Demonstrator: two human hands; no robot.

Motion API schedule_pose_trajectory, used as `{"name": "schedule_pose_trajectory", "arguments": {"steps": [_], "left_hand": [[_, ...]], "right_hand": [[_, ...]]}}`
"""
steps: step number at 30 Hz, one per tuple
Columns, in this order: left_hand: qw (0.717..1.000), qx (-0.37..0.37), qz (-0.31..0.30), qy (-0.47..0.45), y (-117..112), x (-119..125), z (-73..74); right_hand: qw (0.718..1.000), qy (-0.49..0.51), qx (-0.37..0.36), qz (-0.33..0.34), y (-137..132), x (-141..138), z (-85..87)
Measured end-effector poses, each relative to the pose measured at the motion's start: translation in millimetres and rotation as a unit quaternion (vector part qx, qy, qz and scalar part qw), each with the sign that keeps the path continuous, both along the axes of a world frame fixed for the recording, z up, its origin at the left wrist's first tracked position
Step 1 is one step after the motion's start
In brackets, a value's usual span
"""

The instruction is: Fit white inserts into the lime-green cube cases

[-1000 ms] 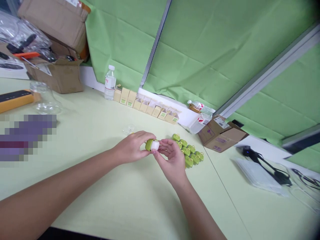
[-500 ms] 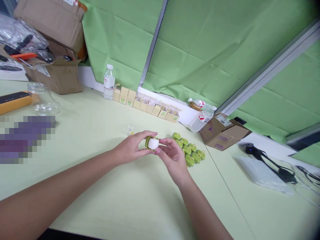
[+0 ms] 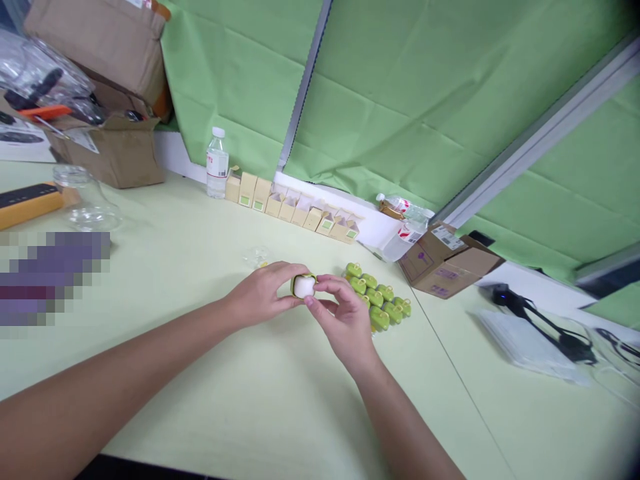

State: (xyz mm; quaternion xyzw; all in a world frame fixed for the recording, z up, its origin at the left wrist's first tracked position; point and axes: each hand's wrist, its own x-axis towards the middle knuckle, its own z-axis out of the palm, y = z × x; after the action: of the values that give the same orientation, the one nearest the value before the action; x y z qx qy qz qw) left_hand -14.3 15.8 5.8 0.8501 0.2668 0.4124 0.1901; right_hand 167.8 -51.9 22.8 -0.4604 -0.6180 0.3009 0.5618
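Between my hands, above the table, is a small green case (image 3: 293, 287) with a rounded white piece (image 3: 304, 287) set in its opening. My left hand (image 3: 265, 293) grips the case from the left, thumb below and fingers above. From the right, the thumb and index finger of my right hand (image 3: 345, 317) are closed on the white piece at the case's rim; its other fingers are curled. Just behind my right hand stand several similar green cases (image 3: 379, 298) with yellowish loops, grouped in rows. Crumpled clear plastic (image 3: 257, 256) lies behind my left hand.
Along the wall runs a row of small beige boxes (image 3: 287, 207), beside an upright water bottle (image 3: 217, 163). More bottles (image 3: 400, 240) and a cardboard box (image 3: 445, 263) are at right. A clear jar (image 3: 87, 200) and a filled carton (image 3: 127, 153) stand left.
The white piece has sunk deeper into the green case, whose rim now shows more fully around it. My right hand has shifted slightly left with it.
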Motion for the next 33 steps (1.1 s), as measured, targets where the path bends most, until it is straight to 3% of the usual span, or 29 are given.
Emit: {"name": "schedule_pose_trajectory", "arguments": {"steps": [15, 22, 26, 33], "left_hand": [[0.997, 0.07, 0.015, 0.014, 1.4, 2.5, -2.6], [0.988, 0.137, 0.042, 0.066, 0.0, 3.0, 1.8], [0.985, 0.134, 0.056, 0.092, -3.2, 4.4, 4.1], [0.993, 0.052, 0.061, 0.088, -4.7, 7.0, 4.1]], "right_hand": [[0.995, -0.076, 0.05, -0.044, 0.3, -0.1, -1.5], [0.953, -0.235, 0.162, -0.105, -3.3, -0.4, 0.1], [0.953, -0.253, 0.138, -0.094, -3.7, -2.2, 1.2], [0.976, -0.195, 0.078, -0.052, -2.7, -1.9, -2.9]]}}
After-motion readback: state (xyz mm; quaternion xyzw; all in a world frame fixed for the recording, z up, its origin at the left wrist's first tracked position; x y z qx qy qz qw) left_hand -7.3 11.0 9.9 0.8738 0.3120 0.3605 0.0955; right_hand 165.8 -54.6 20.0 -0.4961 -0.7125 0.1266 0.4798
